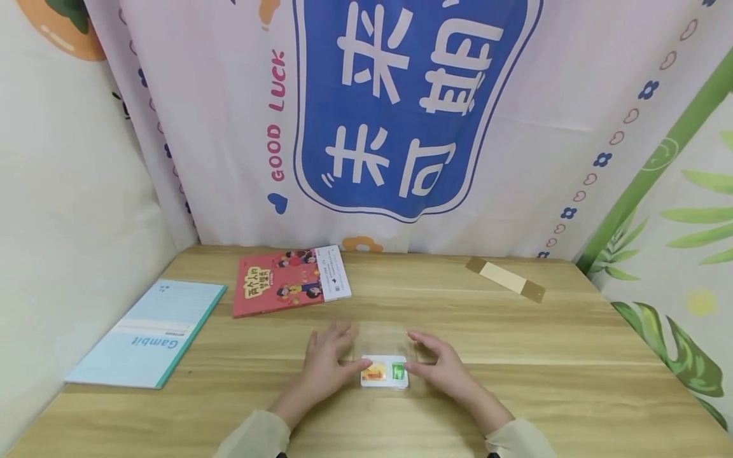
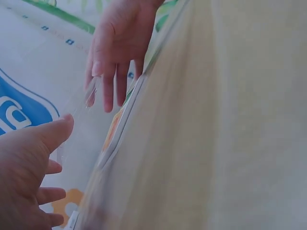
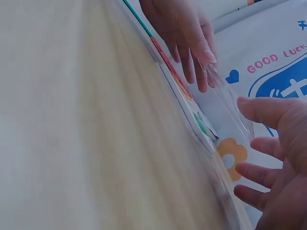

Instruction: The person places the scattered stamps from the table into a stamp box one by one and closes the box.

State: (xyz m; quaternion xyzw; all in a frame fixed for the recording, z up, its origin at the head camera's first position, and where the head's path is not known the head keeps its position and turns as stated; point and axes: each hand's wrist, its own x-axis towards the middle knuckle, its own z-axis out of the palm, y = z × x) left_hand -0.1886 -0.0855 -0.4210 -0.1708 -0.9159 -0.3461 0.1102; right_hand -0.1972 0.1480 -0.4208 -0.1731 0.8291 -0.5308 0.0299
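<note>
A small white case (image 1: 385, 384) lies flat on the table close to the person, with an orange packet (image 1: 374, 371) and a green packet (image 1: 397, 371) showing in it. Above it, a clear plastic lid (image 3: 229, 103) is raised and tilted. At the lid's left end, the left hand (image 1: 328, 357) holds it between thumb and fingers. The right hand (image 1: 445, 370) holds the opposite end, its thumb (image 3: 266, 110) against the plastic. Both wrist views show the lid apart from the case along the near side; whether its far edge touches cannot be told.
At the left lies a pale blue notebook (image 1: 151, 334) with a teal edge. A red picture book (image 1: 286, 283) lies behind the left hand. A brown-and-cream strip (image 1: 506, 280) rests at the back right of the wooden table (image 1: 572, 381). Printed cloth (image 1: 229, 159) hangs behind.
</note>
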